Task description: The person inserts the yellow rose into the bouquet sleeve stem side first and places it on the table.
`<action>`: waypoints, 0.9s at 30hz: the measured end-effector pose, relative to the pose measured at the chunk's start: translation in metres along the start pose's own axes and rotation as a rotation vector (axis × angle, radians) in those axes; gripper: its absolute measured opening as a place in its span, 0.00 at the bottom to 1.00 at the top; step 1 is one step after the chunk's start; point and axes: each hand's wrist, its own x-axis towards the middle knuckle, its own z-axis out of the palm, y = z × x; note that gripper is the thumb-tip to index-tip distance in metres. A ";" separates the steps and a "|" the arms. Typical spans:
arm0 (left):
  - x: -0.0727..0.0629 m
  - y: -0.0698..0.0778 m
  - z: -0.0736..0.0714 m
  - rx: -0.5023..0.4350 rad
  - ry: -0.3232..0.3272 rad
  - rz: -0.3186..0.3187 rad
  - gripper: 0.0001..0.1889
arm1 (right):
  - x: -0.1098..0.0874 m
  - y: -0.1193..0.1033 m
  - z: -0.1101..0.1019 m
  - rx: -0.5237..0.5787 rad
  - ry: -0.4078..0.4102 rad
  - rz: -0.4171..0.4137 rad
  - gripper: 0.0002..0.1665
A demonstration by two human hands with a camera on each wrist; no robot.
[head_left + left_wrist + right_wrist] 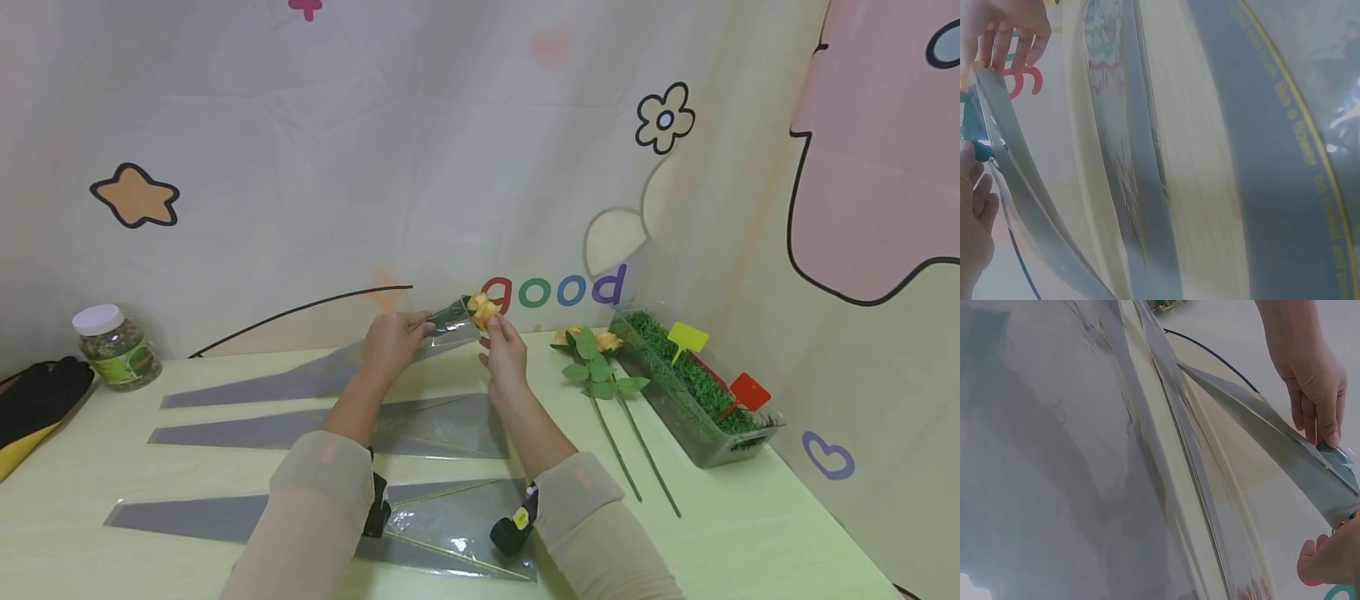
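Observation:
A yellow artificial rose [482,308] sits at the mouth of a clear and grey flower sleeve [330,375], its green leaves inside the clear plastic. My left hand [393,340] pinches the upper edge of this sleeve between thumb and fingers. At the bloom, my right hand [507,354] holds the rose with its fingertips, close by the sleeve's mouth. The sleeve's narrow end trails left over the table. In the left wrist view the right hand [1016,31] reaches down to the flower, while the left hand [975,212] grips the sleeve's side.
Two more flower sleeves lie flat, a middle one [450,425] and a front one [187,518]. Two yellow roses [592,362] lie to the right beside a clear box of artificial grass [693,392]. A lidded jar [118,350] and a black-and-yellow item [45,404] are at left.

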 end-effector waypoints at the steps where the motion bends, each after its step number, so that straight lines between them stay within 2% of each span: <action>1: 0.000 0.000 0.000 -0.003 -0.003 -0.002 0.18 | 0.000 0.000 0.000 -0.006 -0.004 -0.001 0.26; 12: -0.002 0.001 -0.002 0.006 0.005 -0.012 0.17 | -0.001 0.002 0.001 -0.060 -0.043 -0.014 0.27; 19: -0.002 0.002 -0.003 0.025 -0.001 -0.022 0.18 | 0.000 0.000 0.003 -0.056 -0.031 0.018 0.28; 27: -0.001 0.002 -0.003 0.017 0.019 -0.009 0.18 | -0.001 0.001 0.004 -0.042 -0.059 0.015 0.25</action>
